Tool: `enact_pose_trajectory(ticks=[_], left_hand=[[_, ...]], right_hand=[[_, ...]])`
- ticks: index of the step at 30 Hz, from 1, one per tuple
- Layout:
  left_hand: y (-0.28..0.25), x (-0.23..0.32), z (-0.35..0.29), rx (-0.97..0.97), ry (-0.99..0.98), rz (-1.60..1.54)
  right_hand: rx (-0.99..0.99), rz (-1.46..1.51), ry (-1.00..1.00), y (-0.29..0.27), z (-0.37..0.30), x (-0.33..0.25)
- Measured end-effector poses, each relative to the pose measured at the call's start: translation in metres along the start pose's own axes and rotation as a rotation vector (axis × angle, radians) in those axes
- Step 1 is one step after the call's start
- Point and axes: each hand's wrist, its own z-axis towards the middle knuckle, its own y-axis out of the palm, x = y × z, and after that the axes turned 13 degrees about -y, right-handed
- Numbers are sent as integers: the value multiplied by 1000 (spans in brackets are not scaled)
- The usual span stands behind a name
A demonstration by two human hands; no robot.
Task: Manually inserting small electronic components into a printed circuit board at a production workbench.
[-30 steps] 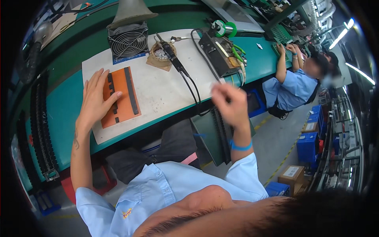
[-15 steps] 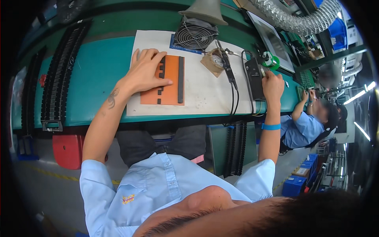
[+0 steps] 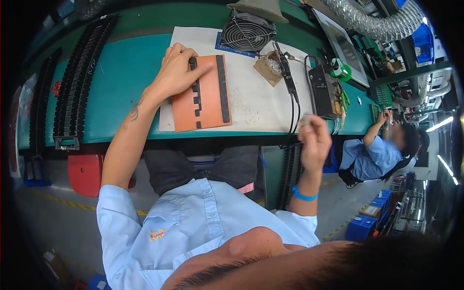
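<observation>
Table edge: The front rim of the teal table crosses the middle of the frame, with the white sheet reaching almost to it.
Working room: An open stretch of sheet lies between the orange board and, at upper right of centre, a soldering iron with black leads.
Orange board: It lies just above the frame's centre, slightly askew, a notched black strip along its left part and a straight black strip near its right edge.
Left grip: The left hand rests at the board's upper left corner, thumb spread wide of bent fingers and reaching over the orange face.
Right grip: The right hand, blurred, appears across the table's front edge right of centre, fingers curled, tips close together; whether it pinches anything cannot be told.
Upper rim: A black fan stands above the board; a cup of granules sits beside the iron, with a black box and a green spool farther right.
Markings: Pale handwriting shows on a black rack at upper left, a stitched emblem on the blue shirt, and a white label on a carton at lower right.
</observation>
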Motion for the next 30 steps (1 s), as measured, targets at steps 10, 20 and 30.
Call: enact_pose_trajectory(ticks=[10, 20, 30], left_hand=[[-101, -19, -116, 86, -253, -391], [-95, -126, -356, 640, -915, -330], [-139, -142, -353, 503, -748, 328]], right_hand=[[-354, 261, 73, 71, -41, 18], [-952, 463, -127, 193, -81, 22], [-753, 179, -291, 127, -12, -7]])
